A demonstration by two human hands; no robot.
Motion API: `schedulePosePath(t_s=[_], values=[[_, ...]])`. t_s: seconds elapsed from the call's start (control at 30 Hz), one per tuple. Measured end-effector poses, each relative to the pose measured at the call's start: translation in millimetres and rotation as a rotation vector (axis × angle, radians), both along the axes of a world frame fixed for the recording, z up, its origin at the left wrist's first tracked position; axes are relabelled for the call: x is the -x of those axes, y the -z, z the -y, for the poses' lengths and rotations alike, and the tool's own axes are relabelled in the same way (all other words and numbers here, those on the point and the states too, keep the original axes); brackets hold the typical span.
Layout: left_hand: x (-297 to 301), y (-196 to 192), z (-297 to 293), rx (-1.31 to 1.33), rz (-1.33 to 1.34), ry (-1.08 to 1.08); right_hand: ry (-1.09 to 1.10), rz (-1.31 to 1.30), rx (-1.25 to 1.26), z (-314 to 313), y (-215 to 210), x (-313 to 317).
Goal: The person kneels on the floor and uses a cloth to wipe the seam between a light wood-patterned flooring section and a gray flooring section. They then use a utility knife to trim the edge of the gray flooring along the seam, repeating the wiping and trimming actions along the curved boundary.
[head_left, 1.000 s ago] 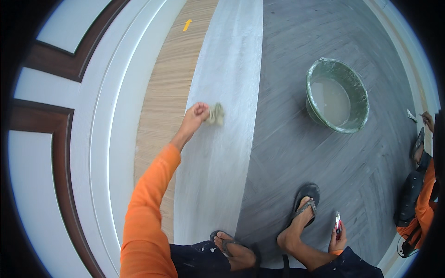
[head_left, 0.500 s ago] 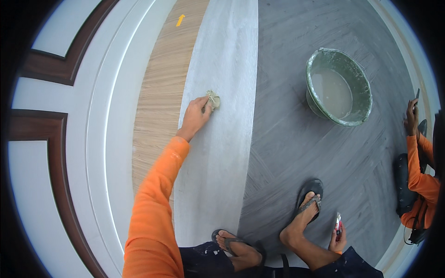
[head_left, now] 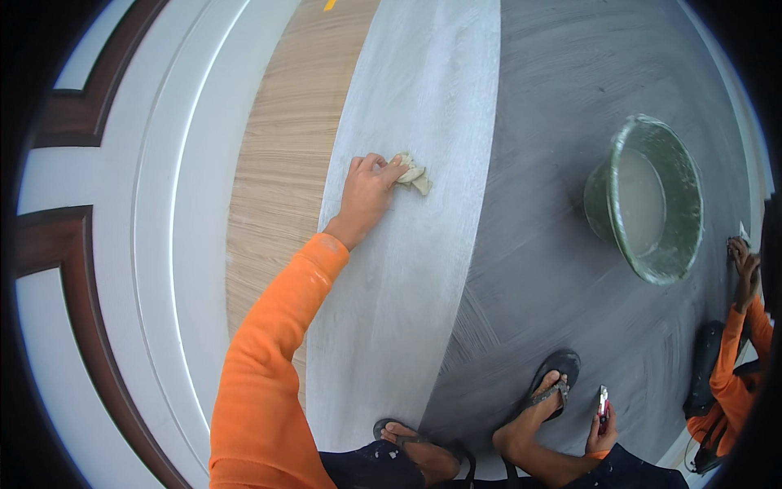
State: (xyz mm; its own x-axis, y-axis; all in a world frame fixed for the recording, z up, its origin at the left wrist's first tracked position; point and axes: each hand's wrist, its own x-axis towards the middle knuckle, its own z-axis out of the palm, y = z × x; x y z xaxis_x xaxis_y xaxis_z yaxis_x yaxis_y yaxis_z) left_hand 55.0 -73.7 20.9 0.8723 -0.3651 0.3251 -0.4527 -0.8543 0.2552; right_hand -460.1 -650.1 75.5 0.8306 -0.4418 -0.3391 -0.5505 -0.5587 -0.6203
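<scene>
Crumpled off-white cloth rag (head_left: 411, 173) pinched under the fingertips of the left hand (head_left: 366, 191), fingers curled together on it, pressed flat to the pale grey-white coated floor strip (head_left: 407, 310). Left of the knuckles, tan wood-grain plank (head_left: 285, 179), bare and uncoated. Best to wipe in long strokes along the strip, stopping just short of that plank edge so no film drags across. Press with the pads, not the nails; refold to a clean face once the rag loads up. Right of the fingertips, dark grey streaked floor (head_left: 554, 204): overlap the seam lightly. Well beyond, round green plastic basin (head_left: 601, 204) of cloudy liquid, well apart from the rag. Lower right, right hand (head_left: 601, 428) closed around a small red-and-white object (head_left: 603, 403), beside the sandalled foot (head_left: 546, 399). At the far right, a co-worker's orange sleeve (head_left: 733, 359).
</scene>
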Motion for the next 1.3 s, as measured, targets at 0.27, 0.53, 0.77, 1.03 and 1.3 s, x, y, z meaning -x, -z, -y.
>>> schedulePosePath(t_s=[0.27,0.53,0.77,1.03,1.3], values=[[-41,10,22,0.01,0.106,-0.031,0.021,-0.053,0.421,44,8,-67],[-177,8,48,-0.035,0.011,-0.168,0.175,-0.236,0.362,62,3,-57],[-231,6,77,-0.176,-0.027,-0.219,0.062,-0.054,0.326,36,17,-47],[-98,1,47,-0.021,-0.124,-0.087,0.229,0.088,0.266,5,-9,-21],[150,-11,19,0.05,-0.317,-0.008,0.053,0.318,0.143,-31,-7,-77]])
